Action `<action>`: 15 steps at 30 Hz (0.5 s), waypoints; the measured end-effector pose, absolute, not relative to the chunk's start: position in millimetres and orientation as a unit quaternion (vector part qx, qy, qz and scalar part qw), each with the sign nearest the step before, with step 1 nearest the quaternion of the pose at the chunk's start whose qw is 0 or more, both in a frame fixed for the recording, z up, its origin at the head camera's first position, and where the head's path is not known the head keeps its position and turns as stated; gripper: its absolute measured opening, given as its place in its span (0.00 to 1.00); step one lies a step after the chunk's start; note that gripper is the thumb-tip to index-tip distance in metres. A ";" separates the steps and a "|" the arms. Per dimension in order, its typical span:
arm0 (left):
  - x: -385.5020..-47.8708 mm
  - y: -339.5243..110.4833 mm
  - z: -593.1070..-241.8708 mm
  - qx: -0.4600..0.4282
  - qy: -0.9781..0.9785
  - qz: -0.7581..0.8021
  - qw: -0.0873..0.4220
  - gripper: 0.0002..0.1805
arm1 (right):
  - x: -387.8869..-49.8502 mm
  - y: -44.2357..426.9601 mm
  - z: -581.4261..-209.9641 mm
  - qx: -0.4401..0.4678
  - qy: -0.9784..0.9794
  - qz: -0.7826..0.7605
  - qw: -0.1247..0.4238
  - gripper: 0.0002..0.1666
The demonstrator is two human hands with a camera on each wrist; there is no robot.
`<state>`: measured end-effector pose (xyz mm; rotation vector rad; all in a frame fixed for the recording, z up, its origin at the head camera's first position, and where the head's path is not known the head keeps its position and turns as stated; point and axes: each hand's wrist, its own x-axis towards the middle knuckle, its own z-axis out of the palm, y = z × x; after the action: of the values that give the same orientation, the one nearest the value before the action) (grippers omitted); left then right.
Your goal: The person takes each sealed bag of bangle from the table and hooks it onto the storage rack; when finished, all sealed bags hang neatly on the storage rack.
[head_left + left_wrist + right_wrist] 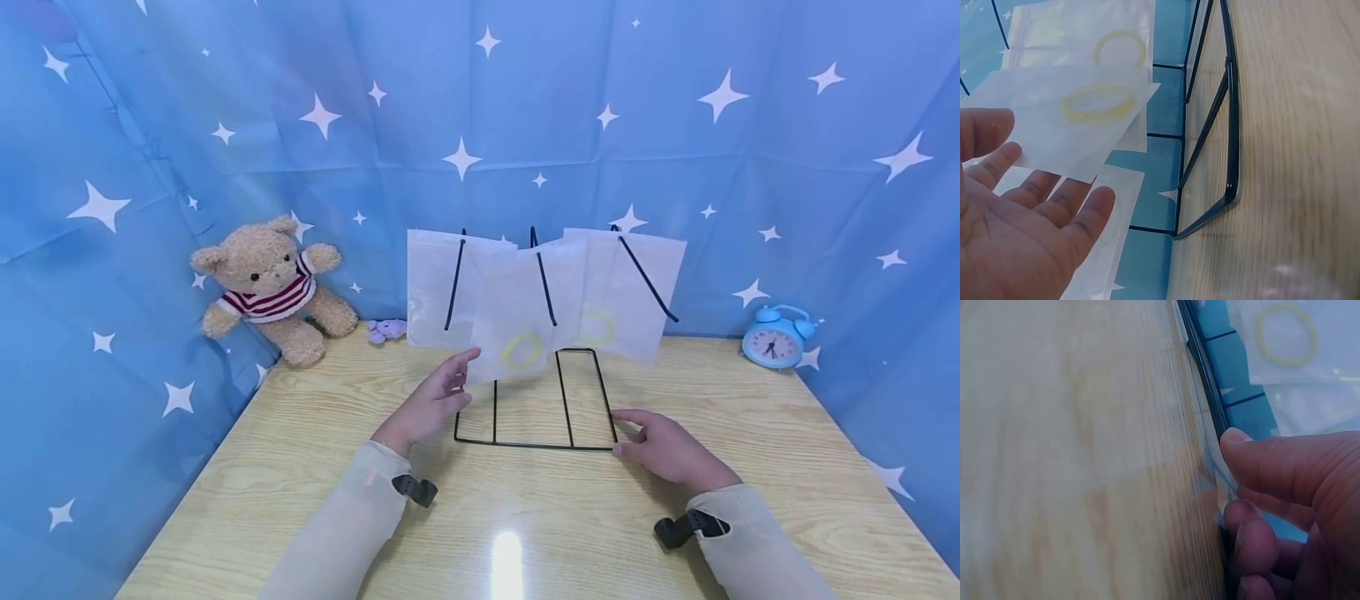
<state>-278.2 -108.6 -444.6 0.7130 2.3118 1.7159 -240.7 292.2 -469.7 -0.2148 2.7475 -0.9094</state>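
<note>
A black wire display rack (pixel 525 445) stands on the table, with clear plastic bags hung on its prongs. The left bag (pixel 431 287) and the right bag (pixel 648 267) hang either side of a middle bag (pixel 498 292), which tilts. A yellow ring (pixel 1067 112) shows in the middle bag, and another yellow ring (pixel 1099 47) in the right one. My left hand (pixel 432 404) touches the lower left edge of the middle bag, its fingers loosely extended and its thumb apart. My right hand (pixel 667 446) holds the rack's near right corner between thumb and fingers.
A teddy bear (pixel 273 287) in a striped shirt sits at the back left, beside a small purple toy (pixel 386 331). At the back right stands a blue alarm clock (pixel 774 340). Blue star-patterned curtain (pixel 540 100) surrounds the wooden table (pixel 360 400).
</note>
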 end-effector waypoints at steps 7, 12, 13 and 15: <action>-281.0 -111.6 -448.8 0.212 0.780 0.582 0.087 0.37 | -245.3 293.1 -474.6 -0.073 0.939 -0.316 0.115 0.39; -281.7 -118.1 -455.7 0.213 0.781 0.581 0.082 0.36 | -244.6 294.2 -481.3 -0.080 0.932 -0.332 0.121 0.38; -281.2 -120.0 -456.6 0.215 0.781 0.581 0.081 0.36 | -244.0 294.7 -482.3 -0.081 0.929 -0.340 0.126 0.38; -279.5 -125.2 -459.1 0.213 0.784 0.577 0.083 0.36 | -242.1 296.3 -483.8 -0.078 0.920 -0.359 0.139 0.38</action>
<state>-279.5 -125.2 -459.1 0.6366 2.3392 1.7239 -242.1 296.3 -483.8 -0.2249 2.6578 -1.0372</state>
